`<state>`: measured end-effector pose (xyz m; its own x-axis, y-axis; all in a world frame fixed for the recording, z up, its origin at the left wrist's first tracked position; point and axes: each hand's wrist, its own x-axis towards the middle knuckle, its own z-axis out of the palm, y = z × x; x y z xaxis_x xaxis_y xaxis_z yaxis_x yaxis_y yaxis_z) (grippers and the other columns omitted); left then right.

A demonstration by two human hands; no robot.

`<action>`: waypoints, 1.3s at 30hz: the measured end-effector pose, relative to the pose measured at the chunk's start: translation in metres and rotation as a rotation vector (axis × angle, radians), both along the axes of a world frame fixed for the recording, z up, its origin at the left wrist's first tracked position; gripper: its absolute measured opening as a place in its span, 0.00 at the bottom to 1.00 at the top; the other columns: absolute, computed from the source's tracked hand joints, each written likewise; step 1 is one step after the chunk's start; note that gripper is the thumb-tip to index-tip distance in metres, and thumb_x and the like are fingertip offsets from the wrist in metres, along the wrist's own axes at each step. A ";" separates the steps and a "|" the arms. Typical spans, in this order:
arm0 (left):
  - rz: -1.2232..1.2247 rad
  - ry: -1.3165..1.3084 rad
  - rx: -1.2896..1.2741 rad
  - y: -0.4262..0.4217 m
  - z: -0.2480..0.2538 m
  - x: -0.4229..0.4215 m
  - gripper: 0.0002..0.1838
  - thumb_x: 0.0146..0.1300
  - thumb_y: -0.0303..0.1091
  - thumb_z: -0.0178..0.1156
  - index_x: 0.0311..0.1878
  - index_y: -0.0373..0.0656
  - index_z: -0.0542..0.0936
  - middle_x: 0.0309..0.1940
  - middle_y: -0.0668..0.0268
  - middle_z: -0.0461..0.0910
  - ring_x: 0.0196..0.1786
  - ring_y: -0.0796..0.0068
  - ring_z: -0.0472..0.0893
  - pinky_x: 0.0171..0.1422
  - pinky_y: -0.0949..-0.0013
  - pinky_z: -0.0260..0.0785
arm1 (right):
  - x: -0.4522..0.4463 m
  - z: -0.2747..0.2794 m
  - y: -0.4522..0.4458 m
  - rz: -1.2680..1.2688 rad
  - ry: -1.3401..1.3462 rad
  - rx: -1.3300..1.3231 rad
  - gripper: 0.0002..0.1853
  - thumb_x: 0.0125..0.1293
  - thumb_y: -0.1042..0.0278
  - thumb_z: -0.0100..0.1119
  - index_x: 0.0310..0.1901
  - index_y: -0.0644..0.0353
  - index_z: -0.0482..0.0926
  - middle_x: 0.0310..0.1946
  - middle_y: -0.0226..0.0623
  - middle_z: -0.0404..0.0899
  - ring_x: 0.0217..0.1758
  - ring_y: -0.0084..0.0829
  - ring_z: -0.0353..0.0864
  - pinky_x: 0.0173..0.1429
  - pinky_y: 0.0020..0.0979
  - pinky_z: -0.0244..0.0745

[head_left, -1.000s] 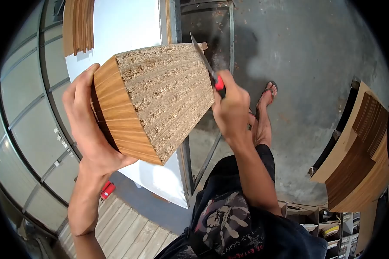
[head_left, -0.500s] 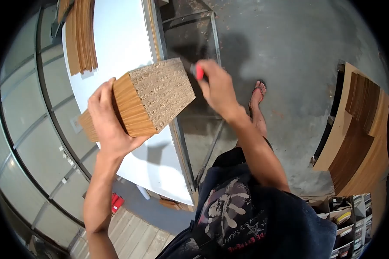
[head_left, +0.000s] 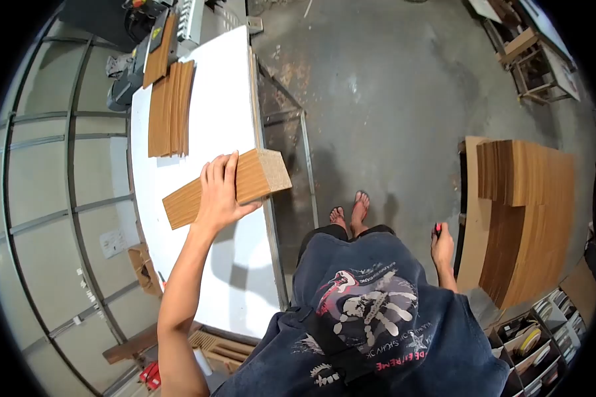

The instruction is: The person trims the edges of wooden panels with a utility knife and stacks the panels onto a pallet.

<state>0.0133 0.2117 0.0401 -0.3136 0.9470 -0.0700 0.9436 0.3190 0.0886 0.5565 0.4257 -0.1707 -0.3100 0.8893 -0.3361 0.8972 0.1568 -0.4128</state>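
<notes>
- Brown strips (head_left: 170,109) are being supported by a white table (head_left: 225,99).
- Over its edge, a wood-grain block (head_left: 253,175) is being clasped by the left hand (head_left: 220,195), thumb apart.
- Beside panel stacks (head_left: 543,218), a red-and-black tool (head_left: 438,228) is being gripped by the right hand (head_left: 443,248), fingers curled.

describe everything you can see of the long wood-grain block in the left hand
The block is long and straight-edged, warm brown with grain-like lines along its length. Its paler, speckled end looks like particleboard. It lies slantwise over the white tabletop, that end jutting past the edge in this view. The left hand grips its middle; whether it rests on the table isn't clear.
</notes>
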 end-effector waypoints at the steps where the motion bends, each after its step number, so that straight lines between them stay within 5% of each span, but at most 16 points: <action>1: 0.024 0.025 -0.033 -0.003 0.006 -0.004 0.68 0.39 0.53 0.83 0.80 0.37 0.54 0.66 0.48 0.65 0.72 0.44 0.63 0.79 0.36 0.50 | 0.009 0.002 0.003 0.003 -0.055 0.014 0.09 0.73 0.70 0.59 0.50 0.59 0.72 0.38 0.58 0.83 0.45 0.64 0.82 0.45 0.56 0.74; 7: 0.075 -0.020 -0.177 -0.040 0.011 -0.035 0.66 0.44 0.51 0.82 0.80 0.35 0.53 0.67 0.46 0.67 0.72 0.44 0.66 0.78 0.40 0.54 | 0.061 -0.043 -0.060 -0.086 -0.181 -0.236 0.15 0.70 0.63 0.62 0.52 0.54 0.70 0.40 0.57 0.85 0.45 0.65 0.83 0.46 0.59 0.75; 10: -0.008 -0.050 0.040 -0.033 0.016 -0.033 0.49 0.48 0.49 0.80 0.69 0.33 0.69 0.54 0.46 0.79 0.57 0.42 0.78 0.64 0.45 0.70 | 0.074 -0.056 -0.113 -0.281 -0.158 -0.454 0.16 0.71 0.58 0.61 0.55 0.53 0.71 0.43 0.56 0.86 0.49 0.63 0.84 0.51 0.58 0.76; 12: 0.094 -0.130 -0.140 -0.017 0.024 -0.026 0.47 0.45 0.48 0.81 0.65 0.33 0.71 0.51 0.46 0.80 0.55 0.41 0.78 0.62 0.47 0.71 | 0.052 -0.035 -0.142 -0.410 -0.288 -0.447 0.17 0.72 0.57 0.60 0.56 0.53 0.71 0.43 0.55 0.86 0.50 0.62 0.84 0.52 0.58 0.76; 14: -0.035 -0.043 -0.033 -0.039 0.009 -0.038 0.52 0.41 0.42 0.81 0.69 0.32 0.66 0.58 0.45 0.75 0.62 0.40 0.74 0.69 0.47 0.66 | 0.038 -0.016 -0.159 -0.572 -0.323 -0.427 0.17 0.72 0.56 0.59 0.56 0.53 0.71 0.44 0.55 0.86 0.51 0.62 0.84 0.53 0.58 0.76; 18: 0.086 -0.088 -0.155 -0.031 0.013 -0.026 0.57 0.40 0.37 0.77 0.75 0.33 0.59 0.67 0.43 0.67 0.71 0.39 0.66 0.80 0.47 0.54 | 0.055 -0.003 -0.166 -0.831 -0.212 -0.373 0.19 0.73 0.57 0.58 0.60 0.55 0.71 0.48 0.57 0.85 0.54 0.61 0.84 0.57 0.58 0.76; 25: 0.192 -0.148 -0.152 0.031 0.020 0.079 0.59 0.33 0.30 0.83 0.72 0.34 0.61 0.62 0.48 0.70 0.65 0.42 0.72 0.78 0.49 0.61 | 0.133 -0.052 -0.173 -1.242 -0.030 -0.253 0.14 0.73 0.60 0.59 0.53 0.57 0.73 0.40 0.51 0.86 0.47 0.57 0.86 0.51 0.55 0.78; 26: 0.176 -0.147 -0.125 0.040 0.017 0.100 0.58 0.34 0.30 0.82 0.72 0.34 0.61 0.62 0.47 0.70 0.65 0.43 0.72 0.78 0.49 0.61 | 0.150 -0.065 -0.171 -1.303 0.027 -0.244 0.13 0.72 0.62 0.60 0.52 0.58 0.73 0.34 0.48 0.86 0.41 0.50 0.88 0.48 0.50 0.79; 30: 0.120 -0.241 -0.060 0.103 0.011 0.202 0.57 0.38 0.33 0.81 0.74 0.33 0.60 0.63 0.46 0.70 0.67 0.45 0.71 0.78 0.50 0.60 | 0.227 -0.084 -0.153 -1.195 0.164 -0.027 0.12 0.73 0.63 0.62 0.48 0.61 0.74 0.30 0.42 0.86 0.30 0.39 0.88 0.38 0.41 0.79; 34: 0.062 -0.450 -0.026 0.182 -0.001 0.311 0.58 0.41 0.36 0.81 0.75 0.32 0.59 0.66 0.47 0.69 0.69 0.49 0.71 0.78 0.52 0.60 | 0.293 -0.077 -0.108 -1.194 0.637 -0.221 0.17 0.72 0.56 0.68 0.46 0.64 0.81 0.34 0.36 0.88 0.34 0.29 0.88 0.35 0.33 0.81; 37: 0.009 -0.726 0.004 0.245 -0.034 0.401 0.58 0.44 0.39 0.83 0.76 0.33 0.58 0.67 0.49 0.68 0.69 0.53 0.71 0.76 0.55 0.62 | 0.305 -0.032 -0.079 -1.426 1.321 -0.594 0.17 0.70 0.54 0.70 0.41 0.62 0.82 0.36 0.44 0.88 0.42 0.39 0.89 0.39 0.38 0.86; 39: 0.011 -0.854 0.017 0.291 -0.057 0.479 0.58 0.46 0.40 0.83 0.76 0.34 0.58 0.67 0.51 0.68 0.69 0.55 0.70 0.76 0.56 0.62 | 0.312 -0.018 -0.061 -1.389 1.559 -0.556 0.16 0.69 0.59 0.72 0.44 0.61 0.79 0.47 0.45 0.86 0.53 0.41 0.87 0.43 0.43 0.91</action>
<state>0.4924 0.5022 -0.0171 -0.1686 0.9473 -0.2723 0.5484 0.3197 0.7727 0.8689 0.3648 -0.1882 0.0708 0.6517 -0.7552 -0.7221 -0.4888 -0.4896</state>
